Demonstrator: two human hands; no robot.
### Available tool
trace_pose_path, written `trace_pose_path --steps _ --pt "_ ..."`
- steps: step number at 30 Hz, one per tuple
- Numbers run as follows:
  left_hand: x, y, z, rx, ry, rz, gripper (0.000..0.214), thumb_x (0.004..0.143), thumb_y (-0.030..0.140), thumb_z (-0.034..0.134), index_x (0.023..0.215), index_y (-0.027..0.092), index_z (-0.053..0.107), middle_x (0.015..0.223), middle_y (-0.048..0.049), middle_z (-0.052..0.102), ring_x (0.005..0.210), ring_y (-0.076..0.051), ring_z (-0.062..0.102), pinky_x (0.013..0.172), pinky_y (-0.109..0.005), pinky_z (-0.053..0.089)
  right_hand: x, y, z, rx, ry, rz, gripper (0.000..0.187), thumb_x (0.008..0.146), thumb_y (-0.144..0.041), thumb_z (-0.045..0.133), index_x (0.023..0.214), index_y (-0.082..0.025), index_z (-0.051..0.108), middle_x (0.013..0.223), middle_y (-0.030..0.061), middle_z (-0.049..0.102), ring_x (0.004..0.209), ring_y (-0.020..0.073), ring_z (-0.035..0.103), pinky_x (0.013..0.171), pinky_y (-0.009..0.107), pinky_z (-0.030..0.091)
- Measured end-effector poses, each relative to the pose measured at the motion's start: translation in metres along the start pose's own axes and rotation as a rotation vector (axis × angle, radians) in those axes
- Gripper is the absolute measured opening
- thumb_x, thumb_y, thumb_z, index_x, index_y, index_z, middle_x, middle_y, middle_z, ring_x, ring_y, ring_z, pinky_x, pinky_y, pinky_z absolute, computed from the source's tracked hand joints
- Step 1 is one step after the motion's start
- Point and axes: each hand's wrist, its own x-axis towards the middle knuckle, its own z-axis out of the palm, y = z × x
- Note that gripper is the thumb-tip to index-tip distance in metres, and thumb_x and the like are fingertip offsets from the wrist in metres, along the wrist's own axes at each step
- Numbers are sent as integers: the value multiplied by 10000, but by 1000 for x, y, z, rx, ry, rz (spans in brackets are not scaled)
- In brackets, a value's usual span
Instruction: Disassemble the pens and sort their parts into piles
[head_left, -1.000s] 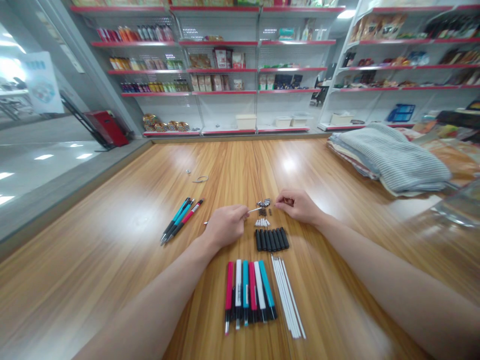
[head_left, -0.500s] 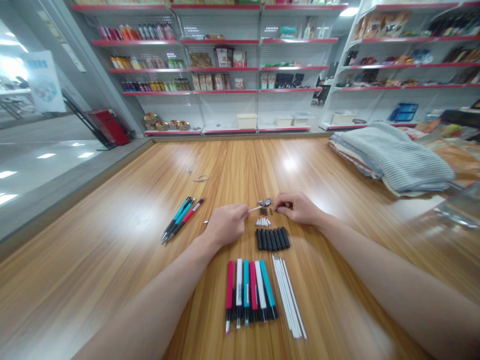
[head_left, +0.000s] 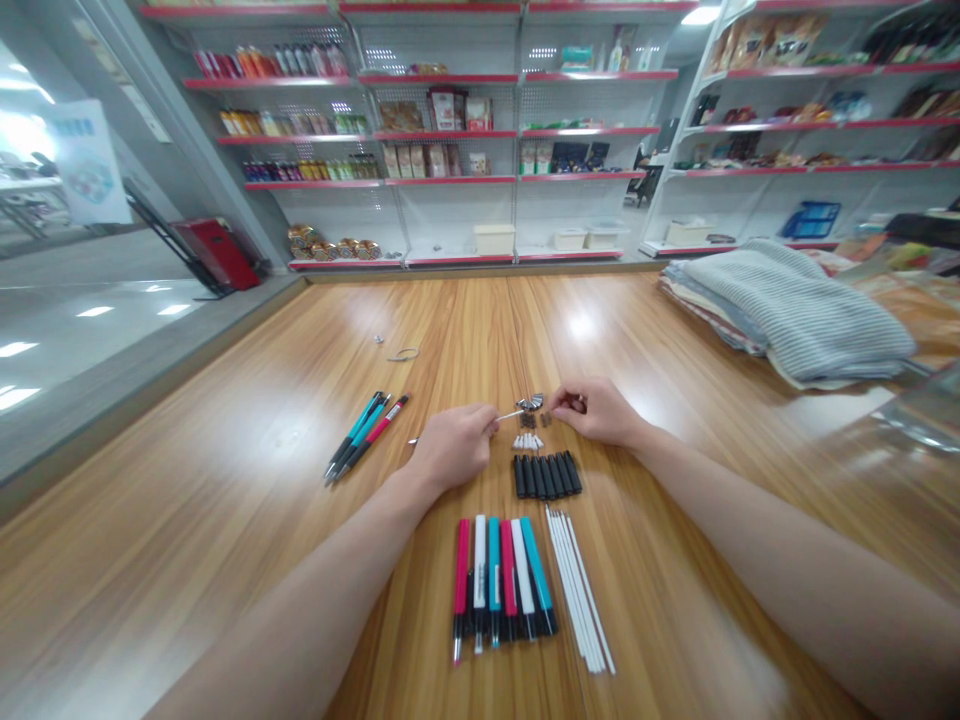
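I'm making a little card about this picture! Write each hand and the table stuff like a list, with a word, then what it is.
Left hand: pinching a thin white pen refill
Right hand: fingers pinched beside tiny dark pen parts
Nearby: short black plastic pen barrels; red, white and teal pen barrels
Under them: long wooden table
Farther: folded grey striped cloth

On the (head_left: 187, 520) counter: 3 assembled pens (head_left: 365, 436) at left, pen grip sections (head_left: 547, 476) mid, pen barrels (head_left: 499, 585) nearer, refill tubes (head_left: 579, 590) right of those; folded blanket (head_left: 795, 310) far right; shelves (head_left: 442, 180) behind.
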Motion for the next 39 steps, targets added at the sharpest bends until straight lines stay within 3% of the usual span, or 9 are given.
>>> trace_pose_path --steps 39 --pt "1 1 -1 11 -11 8 182 914 219 426 788 197 555 815 -44 657 759 -179 600 651 -275 388 -1 -7 4 -44 -75 -54 170 818 -295 579 856 -174 692 624 -10 582 540 95 456 537 221 312"
